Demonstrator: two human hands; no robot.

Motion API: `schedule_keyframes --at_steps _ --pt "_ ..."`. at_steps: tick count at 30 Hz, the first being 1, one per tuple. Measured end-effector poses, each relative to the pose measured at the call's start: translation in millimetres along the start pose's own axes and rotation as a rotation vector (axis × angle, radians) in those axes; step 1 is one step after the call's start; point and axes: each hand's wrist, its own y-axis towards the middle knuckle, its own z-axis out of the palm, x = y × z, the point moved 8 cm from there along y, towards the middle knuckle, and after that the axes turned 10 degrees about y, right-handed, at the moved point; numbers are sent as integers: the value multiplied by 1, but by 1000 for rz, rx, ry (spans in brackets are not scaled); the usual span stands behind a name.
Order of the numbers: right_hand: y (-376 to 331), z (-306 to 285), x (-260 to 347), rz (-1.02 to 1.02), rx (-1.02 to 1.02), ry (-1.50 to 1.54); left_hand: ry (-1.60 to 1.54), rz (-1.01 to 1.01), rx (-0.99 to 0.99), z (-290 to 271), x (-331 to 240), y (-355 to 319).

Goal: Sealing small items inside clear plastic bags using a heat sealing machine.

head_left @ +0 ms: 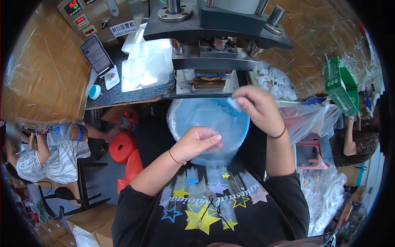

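Note:
Between the thumb and fingers of my right hand (257, 106) is a small pale plastic piece (234, 104), held just past the right rim of a round blue tub. My left hand (198, 143) is over the near left side of this tub (246, 131), its fingers bent and smeared by motion, so I cannot tell whether they hold anything. Clear plastic film lines the tub, and its contents are hard to make out. Straight ahead stands a press machine (214, 57). Its lower die (209, 82) sits on a metal plate just beyond the tub.
White plastic pieces (273, 80) are heaped right of the press. Clear bags (148, 68), a phone (97, 54) and a small round jar (95, 92) lie left. A control box (96, 18) stands behind; a green carton (341, 86) is far right. Other people sit on both sides.

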Motion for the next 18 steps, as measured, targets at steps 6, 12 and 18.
schedule_keyframes --at_steps 6,12,18 --pt "0 8 -13 29 25 -57 132 92 -84 -7 -8 8" --pt "-7 6 -25 29 216 -106 -49 -75 -3 0 -4 17" --pt "0 -22 -30 145 -170 41 93 19 -66 -8 -5 27"
